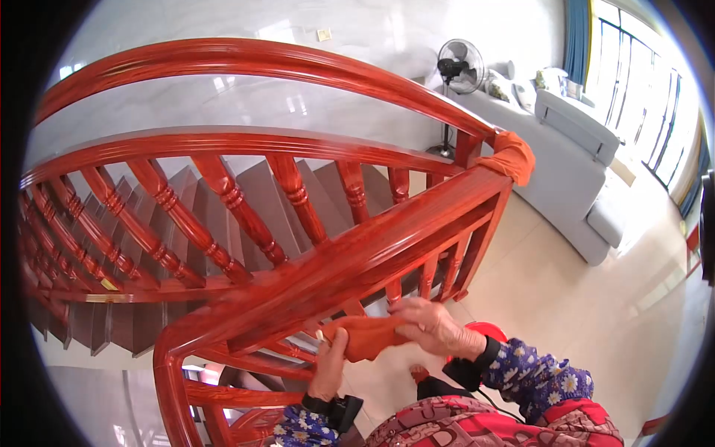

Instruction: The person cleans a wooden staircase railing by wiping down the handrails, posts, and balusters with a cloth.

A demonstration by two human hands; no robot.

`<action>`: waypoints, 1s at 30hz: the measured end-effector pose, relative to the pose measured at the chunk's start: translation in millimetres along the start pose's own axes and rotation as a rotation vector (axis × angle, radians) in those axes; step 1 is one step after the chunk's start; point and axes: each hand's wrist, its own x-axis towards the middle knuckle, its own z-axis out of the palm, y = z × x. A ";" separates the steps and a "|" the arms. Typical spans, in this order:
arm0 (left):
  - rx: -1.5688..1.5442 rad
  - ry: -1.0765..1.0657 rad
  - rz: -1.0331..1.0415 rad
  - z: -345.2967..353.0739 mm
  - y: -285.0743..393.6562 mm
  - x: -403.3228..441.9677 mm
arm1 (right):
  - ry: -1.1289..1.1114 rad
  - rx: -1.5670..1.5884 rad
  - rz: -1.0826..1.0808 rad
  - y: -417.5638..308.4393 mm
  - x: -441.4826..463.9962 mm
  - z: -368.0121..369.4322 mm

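- Hands: we find the left hand closed, thumb over the left end of the orange cloth; the right hand grips the opposite end with bent fingers, their tips partly hidden.
- Cloth: we record it bunched between both hands, raised in front of the body, beside the near handrail. Neither hand appears to rest on the wood.
- Just beyond the right forearm: we note a red object, mostly covered by the arm; its type cannot be confirmed.
- Handrail: we see a glossy finish with bright reflections. How much of it has been attended to, and how much is left, we cannot establish from this view.
- Far corner: a second cloth is in place, draped over the rail's end. The held one is not laid down anywhere.
- Outer area: we list turned balusters, dark stair treads, a standing fan and a pale sofa near the windows.
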 end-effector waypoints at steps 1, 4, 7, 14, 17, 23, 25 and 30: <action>0.114 0.081 0.009 8.3 20.0 7.2 | -0.008 0.140 0.180 -1.7 14.3 -11.0; 0.279 0.074 0.250 12.8 46.8 42.0 | 0.044 0.261 0.268 20.1 48.2 -28.8; 0.150 0.113 0.269 16.0 62.6 67.1 | 0.053 0.236 0.245 38.5 77.9 -41.2; 0.100 0.094 0.380 17.7 98.9 106.1 | -0.046 0.270 0.362 73.7 121.6 -42.0; 0.173 0.083 0.443 8.7 129.7 126.1 | 0.013 0.370 0.296 78.9 149.8 -35.6; 0.403 0.079 0.687 -10.3 216.7 169.0 | 0.117 0.097 0.088 67.6 254.0 -48.9; 0.536 0.089 0.804 -20.8 253.6 185.8 | 0.168 -0.003 0.002 61.1 295.9 -51.6; 1.313 0.417 0.998 -39.9 338.4 226.9 | 0.277 -0.130 -0.076 74.5 401.5 -38.6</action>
